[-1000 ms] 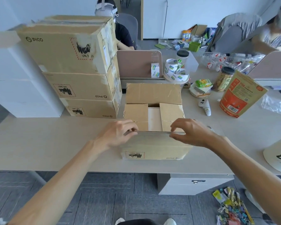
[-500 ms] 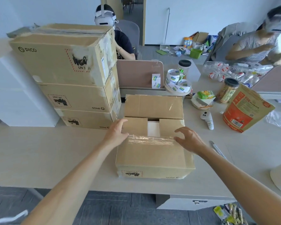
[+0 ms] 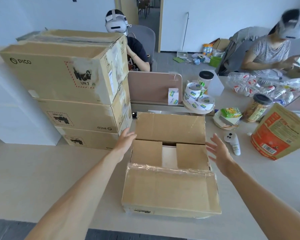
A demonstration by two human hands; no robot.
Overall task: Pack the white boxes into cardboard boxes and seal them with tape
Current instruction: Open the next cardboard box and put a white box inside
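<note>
Lifted off the cardboard box (image 3: 170, 187): our left hand (image 3: 126, 142) and right hand (image 3: 218, 153), flanking its far flap, open, empty.

There is one view only, from a wide-angle camera worn on the person's head. It looks forward and steeply down over the counter (image 3: 42, 170), so both forearms run up from the bottom edge toward the open cardboard box (image 3: 170, 187), which sits close beneath the lens at the middle of the frame. Farther along the same line of sight lie the stacked cartons (image 3: 68, 87) at left and the far side of the room. Straight edges bend near the borders.
</note>
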